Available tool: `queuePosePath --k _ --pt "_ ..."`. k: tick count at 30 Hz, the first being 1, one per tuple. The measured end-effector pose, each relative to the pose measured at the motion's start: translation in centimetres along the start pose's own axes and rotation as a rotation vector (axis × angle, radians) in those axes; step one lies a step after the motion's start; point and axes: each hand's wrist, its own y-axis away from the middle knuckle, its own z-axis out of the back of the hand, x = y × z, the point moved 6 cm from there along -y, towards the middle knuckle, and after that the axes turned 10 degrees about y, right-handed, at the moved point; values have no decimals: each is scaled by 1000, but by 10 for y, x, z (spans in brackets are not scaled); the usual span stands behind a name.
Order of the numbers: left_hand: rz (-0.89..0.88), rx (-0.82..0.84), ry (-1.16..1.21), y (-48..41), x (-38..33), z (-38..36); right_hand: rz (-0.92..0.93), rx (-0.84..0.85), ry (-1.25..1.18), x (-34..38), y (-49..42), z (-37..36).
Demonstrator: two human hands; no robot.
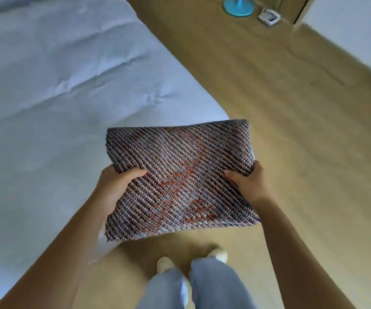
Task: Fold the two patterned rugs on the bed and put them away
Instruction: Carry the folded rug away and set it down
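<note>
A folded patterned rug (180, 175), woven in dark and pale diagonal lines with an orange motif, is held flat in the air over the corner of the bed (46, 97). My left hand (115, 186) grips its left edge, thumb on top. My right hand (249, 181) grips its right edge the same way. Whether the bundle is one rug or two stacked, I cannot tell. No other rug lies on the visible part of the bed.
The bed with a pale blue-white cover fills the left side. Wooden floor (291, 130) lies to the right. A blue round fan base (238, 6) and a small white device (269, 16) sit on the floor at the top. My feet (218, 255) stand beside the bed.
</note>
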Motion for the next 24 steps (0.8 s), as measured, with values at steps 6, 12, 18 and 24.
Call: queuePosePath --k 6,12,18,24 --pt "-108 423 -221 86 -23 -220 -225 -382 -160 -139 90 202" --pt "-180 834 -408 226 23 -445 -429 -730 -380 -302 228 354" --pt "-184 1217 -571 389 103 -626 -586 -1055 -538 -426 371 442" --pt "-117 1457 -701 526 187 -763 -748 -1252 -613 -523 461 507"
